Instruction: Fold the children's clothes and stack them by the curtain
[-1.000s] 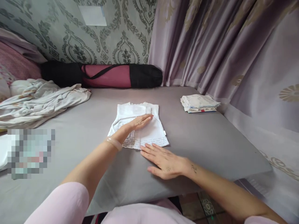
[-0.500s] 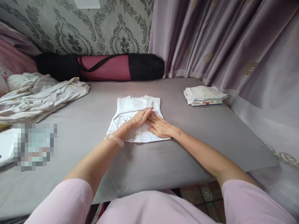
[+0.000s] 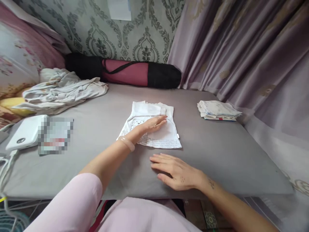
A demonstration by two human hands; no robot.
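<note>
A small white shirt (image 3: 164, 132) with a bear print lies on the grey sheet, one long sleeve folded across its upper part. My left hand (image 3: 154, 124) rests on the middle of the shirt, fingers stretched out and pointing right, just below the folded sleeve. A pale bangle (image 3: 126, 143) circles my left wrist. Nearer to me and apart from the shirt, my right hand (image 3: 177, 172) is over the sheet, palm down with its fingers spread and nothing in them.
Folded cloths (image 3: 219, 110) are stacked at the right. To the left are a crumpled blanket (image 3: 70, 90), a white power bank (image 3: 27, 132) with cables and a blurred-out packet (image 3: 55, 135). A black and maroon roll bag (image 3: 127, 73) lies along the wall. Curtains (image 3: 241, 48) hang at right.
My right hand has come off the shirt and back toward me. My left hand stays on the shirt, now flatter. The view has turned somewhat to the left.
</note>
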